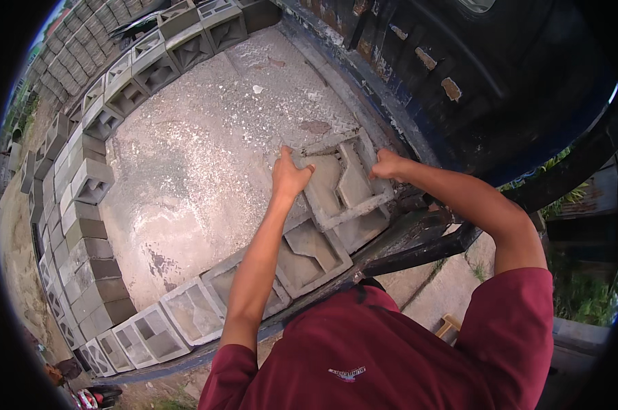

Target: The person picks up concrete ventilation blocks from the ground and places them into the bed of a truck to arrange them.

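Observation:
A grey hollow concrete block [333, 220] lies right of centre, its open cavities facing up, overlapping another block [364, 231] at the near edge. My left hand [291, 176] is at its left end, thumb over the end wall and forefinger outside it. At the opposite end my right hand [389, 165] is closed, with curled fingers against the block's edge. Both hands appear to grip the block by its ends; the undersides of the fingers are hidden. Next to it along the near side sits another hollow block [312, 254].
A worn, dusty truck bed [179, 184] spreads out ahead. Hollow blocks [186, 318] line its near side, stacked blocks [83, 239] stand at the left, and more blocks [186, 48] run along the far side. The dark, chipped cab wall [459, 75] rises at the right.

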`<action>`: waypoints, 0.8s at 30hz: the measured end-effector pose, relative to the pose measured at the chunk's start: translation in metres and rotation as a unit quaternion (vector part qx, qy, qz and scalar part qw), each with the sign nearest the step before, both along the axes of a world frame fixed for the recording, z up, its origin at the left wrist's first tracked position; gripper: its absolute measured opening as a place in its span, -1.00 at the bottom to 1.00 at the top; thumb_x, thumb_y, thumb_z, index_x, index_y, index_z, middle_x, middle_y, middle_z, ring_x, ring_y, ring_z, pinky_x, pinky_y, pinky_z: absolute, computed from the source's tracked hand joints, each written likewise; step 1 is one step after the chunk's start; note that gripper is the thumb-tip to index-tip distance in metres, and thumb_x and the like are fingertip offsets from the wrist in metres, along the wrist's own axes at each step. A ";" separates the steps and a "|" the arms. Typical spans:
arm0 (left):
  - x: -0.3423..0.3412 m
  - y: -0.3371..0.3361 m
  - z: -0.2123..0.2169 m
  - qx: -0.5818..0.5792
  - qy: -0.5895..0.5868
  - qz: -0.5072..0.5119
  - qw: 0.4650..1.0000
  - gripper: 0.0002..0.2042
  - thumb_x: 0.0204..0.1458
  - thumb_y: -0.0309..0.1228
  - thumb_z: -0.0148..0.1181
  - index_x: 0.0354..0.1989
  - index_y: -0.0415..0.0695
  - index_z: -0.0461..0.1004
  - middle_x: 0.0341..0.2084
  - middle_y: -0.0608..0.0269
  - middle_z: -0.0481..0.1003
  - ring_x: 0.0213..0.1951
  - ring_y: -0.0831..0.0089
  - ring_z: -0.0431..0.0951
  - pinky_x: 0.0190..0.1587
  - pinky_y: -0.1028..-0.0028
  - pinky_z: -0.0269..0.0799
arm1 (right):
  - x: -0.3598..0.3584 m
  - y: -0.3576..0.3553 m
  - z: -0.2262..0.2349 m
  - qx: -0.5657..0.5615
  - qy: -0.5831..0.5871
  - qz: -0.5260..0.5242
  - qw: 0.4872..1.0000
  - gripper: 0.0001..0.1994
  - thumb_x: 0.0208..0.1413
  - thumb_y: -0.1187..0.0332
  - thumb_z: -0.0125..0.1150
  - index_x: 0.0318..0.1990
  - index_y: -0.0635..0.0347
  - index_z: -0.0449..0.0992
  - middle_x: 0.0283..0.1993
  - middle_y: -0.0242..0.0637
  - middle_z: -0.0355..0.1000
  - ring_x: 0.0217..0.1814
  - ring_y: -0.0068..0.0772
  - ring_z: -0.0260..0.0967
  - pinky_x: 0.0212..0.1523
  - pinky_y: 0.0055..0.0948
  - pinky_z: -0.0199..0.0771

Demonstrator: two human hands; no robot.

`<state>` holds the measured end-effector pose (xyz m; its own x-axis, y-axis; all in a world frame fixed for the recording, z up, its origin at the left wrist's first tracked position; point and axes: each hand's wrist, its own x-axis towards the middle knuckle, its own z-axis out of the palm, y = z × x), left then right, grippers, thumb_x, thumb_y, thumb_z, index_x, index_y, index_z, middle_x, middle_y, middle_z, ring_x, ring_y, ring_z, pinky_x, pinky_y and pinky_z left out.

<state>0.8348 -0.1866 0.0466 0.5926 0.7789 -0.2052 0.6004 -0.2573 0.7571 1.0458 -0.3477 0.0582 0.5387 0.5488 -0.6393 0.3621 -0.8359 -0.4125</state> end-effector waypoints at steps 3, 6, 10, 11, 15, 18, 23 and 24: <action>0.010 -0.001 -0.002 -0.009 0.002 -0.011 1.000 -0.32 -0.22 -0.28 0.36 0.09 -0.30 0.22 -0.13 -0.32 0.43 -0.02 -0.16 0.43 0.05 0.15 0.33 | -0.005 -0.003 0.003 -0.030 -0.028 -0.018 0.999 -0.46 -0.17 0.41 0.37 -0.02 0.53 0.34 -0.10 0.11 0.41 -0.15 -0.05 0.43 -0.27 -0.19 0.42; 0.018 -0.010 -0.008 0.030 -0.017 -0.001 0.999 -0.34 -0.25 -0.28 0.38 0.06 -0.28 0.26 -0.16 -0.27 0.47 -0.05 -0.10 0.48 0.00 0.19 0.36 | -0.005 -0.006 0.019 -0.046 0.012 -0.028 0.998 -0.45 -0.19 0.41 0.38 -0.02 0.54 0.34 -0.16 0.11 0.42 -0.27 -0.09 0.45 -0.42 -0.17 0.40; 0.023 -0.019 -0.011 0.061 -0.026 0.023 0.998 -0.36 -0.26 -0.30 0.39 0.03 -0.28 0.27 -0.17 -0.25 0.49 -0.06 -0.07 0.50 -0.01 0.23 0.37 | 0.007 -0.009 0.015 -0.059 0.013 -0.020 0.998 -0.44 -0.19 0.43 0.37 0.00 0.54 0.34 -0.11 0.11 0.41 -0.19 -0.08 0.45 -0.38 -0.15 0.42; 0.023 -0.023 -0.011 0.059 -0.030 0.026 0.997 -0.36 -0.25 -0.31 0.38 0.04 -0.28 0.27 -0.16 -0.25 0.49 -0.06 -0.07 0.49 0.00 0.23 0.37 | 0.007 -0.010 0.013 -0.069 0.006 -0.016 0.997 -0.43 -0.19 0.43 0.37 0.01 0.54 0.34 -0.07 0.12 0.40 -0.15 -0.07 0.45 -0.36 -0.14 0.43; 0.022 -0.034 -0.005 0.000 -0.051 0.043 0.998 -0.41 -0.21 -0.34 0.35 0.01 -0.30 0.26 -0.14 -0.29 0.44 -0.03 -0.15 0.43 0.04 0.16 0.32 | 0.005 -0.018 0.013 -0.049 -0.023 -0.049 0.997 -0.45 -0.20 0.43 0.32 0.01 0.51 0.37 0.01 0.16 0.37 0.01 0.02 0.41 -0.19 -0.16 0.45; 0.018 -0.044 -0.019 -0.015 -0.076 0.043 0.996 -0.44 -0.19 -0.34 0.33 0.01 -0.26 0.26 -0.16 -0.30 0.42 -0.02 -0.18 0.40 0.05 0.12 0.30 | 0.007 -0.020 0.019 -0.030 -0.089 0.004 0.996 -0.53 -0.19 0.44 0.17 -0.05 0.55 0.42 0.02 0.24 0.38 0.11 0.10 0.36 0.04 -0.24 0.42; 0.012 -0.033 -0.024 0.030 0.067 -0.038 0.997 -0.52 -0.11 -0.30 0.30 -0.01 -0.19 0.31 -0.14 -0.22 0.43 -0.01 -0.15 0.41 0.06 0.10 0.30 | 0.005 -0.028 -0.010 -0.029 -0.099 0.041 0.994 -0.55 -0.21 0.37 0.28 -0.11 0.47 0.45 -0.10 0.16 0.44 -0.05 0.06 0.45 -0.15 -0.15 0.46; 0.007 -0.030 -0.025 0.054 0.111 -0.065 0.990 -0.54 -0.09 -0.29 0.29 -0.02 -0.19 0.33 -0.13 -0.20 0.44 -0.01 -0.14 0.42 0.05 0.08 0.30 | 0.001 -0.029 -0.010 -0.041 -0.081 0.056 0.994 -0.57 -0.19 0.36 0.24 -0.13 0.47 0.47 -0.09 0.18 0.44 -0.01 0.09 0.43 -0.07 -0.18 0.44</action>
